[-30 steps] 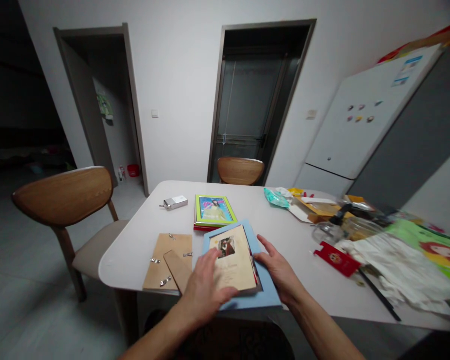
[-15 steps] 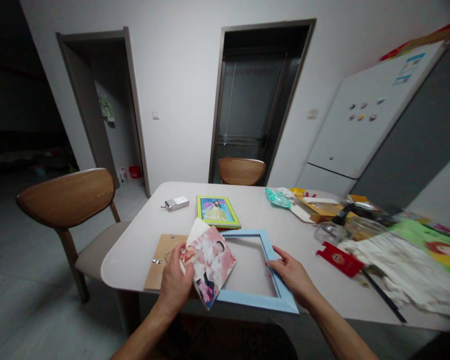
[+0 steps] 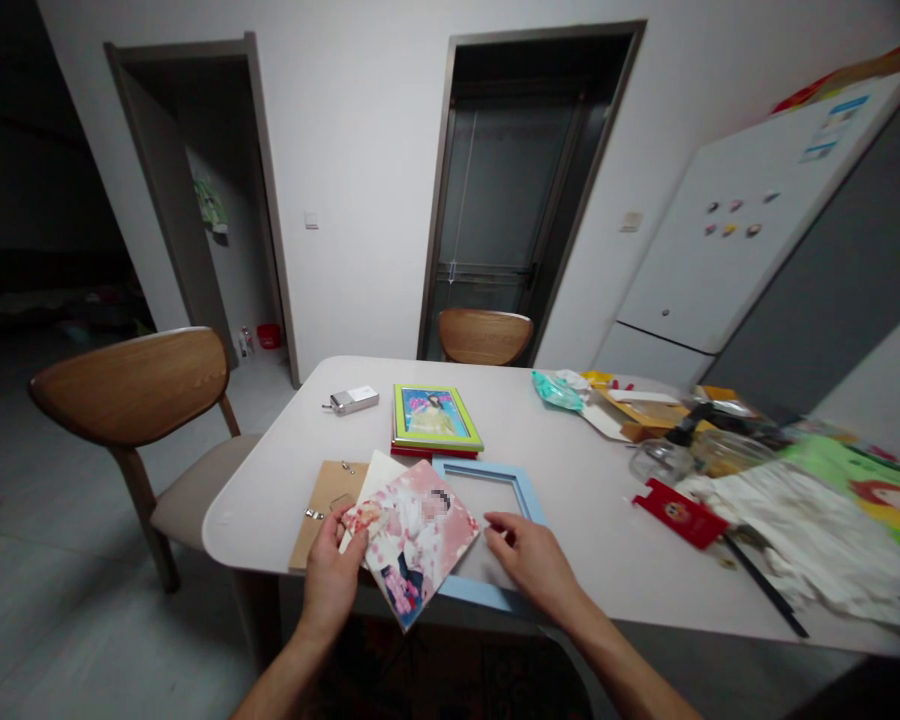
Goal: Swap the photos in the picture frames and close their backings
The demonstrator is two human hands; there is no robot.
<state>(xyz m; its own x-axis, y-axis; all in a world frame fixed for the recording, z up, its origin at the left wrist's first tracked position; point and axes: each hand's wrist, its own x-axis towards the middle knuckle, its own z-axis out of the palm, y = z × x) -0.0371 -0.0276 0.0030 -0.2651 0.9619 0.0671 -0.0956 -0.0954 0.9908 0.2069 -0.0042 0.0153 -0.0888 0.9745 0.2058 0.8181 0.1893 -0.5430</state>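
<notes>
"What could go wrong here?"

"The pink photo print [image 3: 416, 535] could bend or slide off the pale sheet [image 3: 379, 472] behind it, because the left hand [image 3: 330, 575] appears to pinch both at one side only."

"Where does the print lie?"

"Right of that grip, slanting over the blue frame [image 3: 487, 594] on the worktop [image 3: 270, 500]. The right hand [image 3: 538, 565], fingertips narrowly parted, hovers beside its far corner."

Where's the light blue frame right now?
Head view: the light blue frame lies at the table's near edge, partly under the photo in the left hand, with the right hand over it.
</notes>
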